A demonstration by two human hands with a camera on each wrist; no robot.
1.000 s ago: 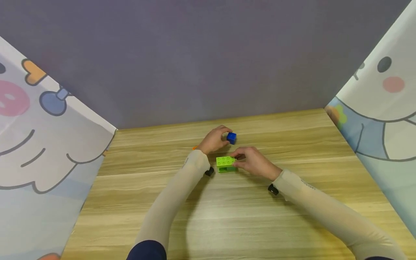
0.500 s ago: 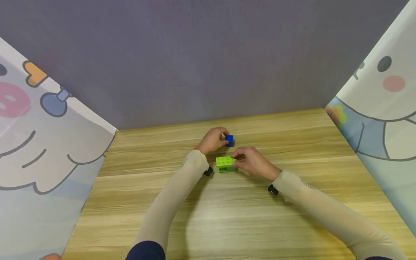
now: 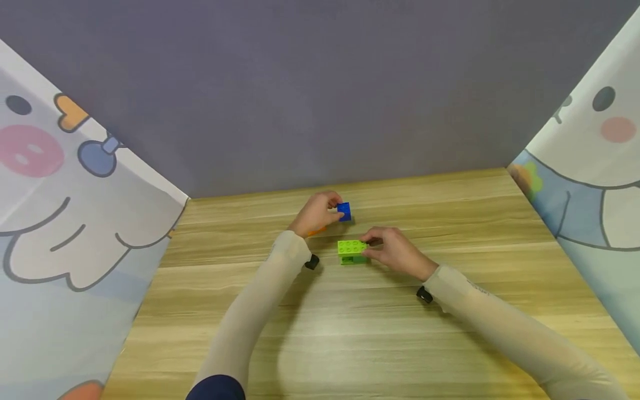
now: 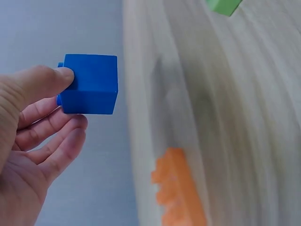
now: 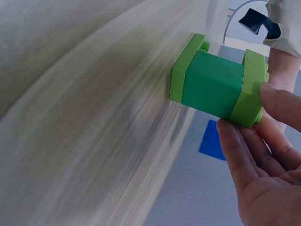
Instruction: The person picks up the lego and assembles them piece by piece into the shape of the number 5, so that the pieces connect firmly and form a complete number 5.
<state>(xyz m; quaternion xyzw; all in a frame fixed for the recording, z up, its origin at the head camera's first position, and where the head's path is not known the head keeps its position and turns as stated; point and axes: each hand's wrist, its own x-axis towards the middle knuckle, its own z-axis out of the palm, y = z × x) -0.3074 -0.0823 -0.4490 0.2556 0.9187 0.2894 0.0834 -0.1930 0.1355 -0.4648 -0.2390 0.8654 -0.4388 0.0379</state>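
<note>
Between thumb and fingertips, my left hand point(image 3: 316, 214) pinches a small blue building brick point(image 4: 89, 84) whose studs face the palm in the left wrist view. My right hand point(image 3: 397, 251) grips the right end of a stack of green bricks point(image 3: 352, 251) standing on the table. In the right wrist view that stack shows a dark green brick point(image 5: 212, 82) between two light green ones, with the thumb and fingers on the upper light green brick point(image 5: 249, 89). An orange brick point(image 4: 181, 193) lies by the left wrist, which partly hides it in the head view.
The wood-grain table point(image 3: 400, 344) ends at a grey panel point(image 3: 345, 94) behind the bricks. Cartoon-printed panels stand at the left point(image 3: 75, 222) and right point(image 3: 600, 211). A small black device point(image 3: 312, 261) sits at the left wrist, another device point(image 3: 424, 294) at the right.
My left hand has moved left with the blue brick, and more of the orange brick shows. The right hand stays on the green stack. The head view has shifted slightly.
</note>
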